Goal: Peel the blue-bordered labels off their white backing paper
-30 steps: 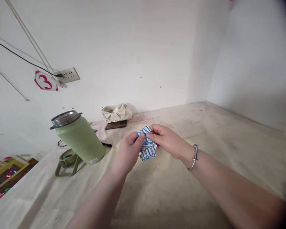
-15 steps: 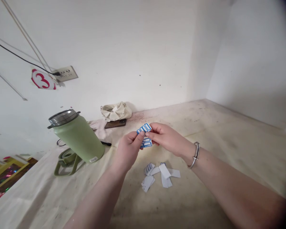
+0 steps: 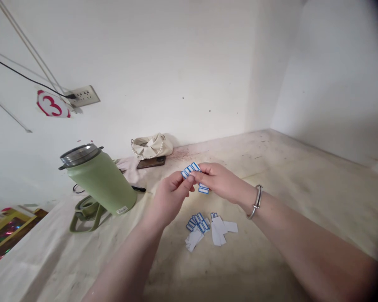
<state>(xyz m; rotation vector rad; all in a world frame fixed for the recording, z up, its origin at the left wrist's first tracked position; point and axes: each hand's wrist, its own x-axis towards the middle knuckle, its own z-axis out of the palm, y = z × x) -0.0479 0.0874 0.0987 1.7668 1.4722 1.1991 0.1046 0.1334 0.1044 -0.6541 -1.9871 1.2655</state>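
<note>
Small sheets of white labels with blue borders (image 3: 190, 168) are pinched between my two hands above the table. My left hand (image 3: 170, 195) grips their left side, thumb on top. From the other side my right hand (image 3: 216, 179), with a silver bangle at its wrist, pinches them with thumb and fingers. A lower part of the labels (image 3: 203, 189) sticks out under my right thumb; whether it is a separate piece I cannot tell. Below my hands lies a loose pile of white paper pieces (image 3: 219, 230), with a blue-bordered label piece (image 3: 200, 223) face up at its left.
A tilted-looking green bottle (image 3: 102, 182) without its lid stands on the left, its green lid (image 3: 86, 212) beside it. Behind are a black pen (image 3: 139, 188), a phone (image 3: 151, 162) and a cream bag (image 3: 153, 146). A wall socket (image 3: 85, 96) is at the back left.
A blue-bordered label piece now lies on the left of the pile, where it was not before. Fewer labels show below my thumbs. Both hands stay in nearly the same place.
</note>
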